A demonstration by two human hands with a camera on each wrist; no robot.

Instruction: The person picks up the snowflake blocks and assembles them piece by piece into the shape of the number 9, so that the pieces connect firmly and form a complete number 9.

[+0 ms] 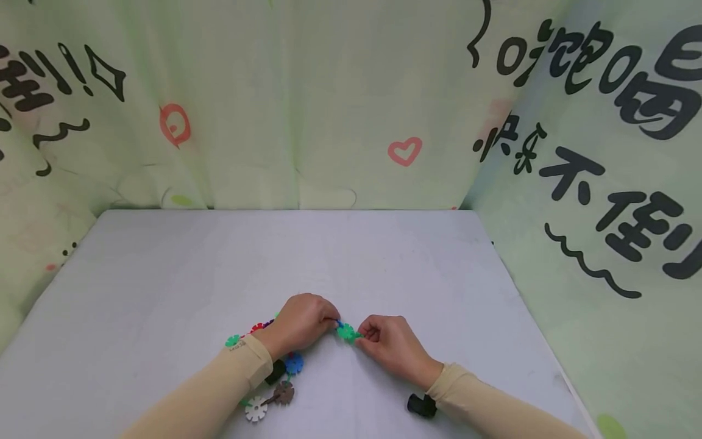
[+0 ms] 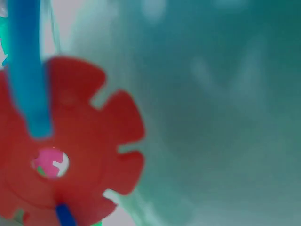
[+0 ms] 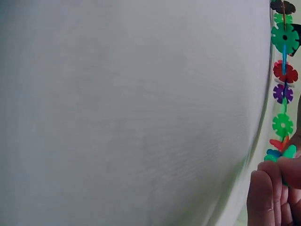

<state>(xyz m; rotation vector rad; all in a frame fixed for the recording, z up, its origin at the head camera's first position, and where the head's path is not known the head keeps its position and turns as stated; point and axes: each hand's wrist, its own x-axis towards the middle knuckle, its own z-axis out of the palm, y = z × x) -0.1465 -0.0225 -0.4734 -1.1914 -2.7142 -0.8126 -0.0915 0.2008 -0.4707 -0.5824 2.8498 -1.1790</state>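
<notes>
A chain of slotted, interlocking plastic discs runs from under my left forearm to between my hands. My left hand [image 1: 306, 320] pinches the chain close to its right end, near a small blue disc. At that end, a green disc [image 1: 347, 333] shows between the hands. My right hand [image 1: 392, 347] pinches a green disc at the tip, and its fingers [image 3: 270, 183] curl around it in the right wrist view. A red disc [image 2: 94, 122] with blue discs slotted into it fills the left side of the left wrist view.
Below my left forearm are a blue disc [image 1: 294, 364], a brown disc [image 1: 284, 393] and a white disc [image 1: 256, 410]. Black devices sit by both wrists, one [image 1: 422, 405] under the right sleeve. The white table [image 1: 164, 274] meets printed curtains at its back and sides.
</notes>
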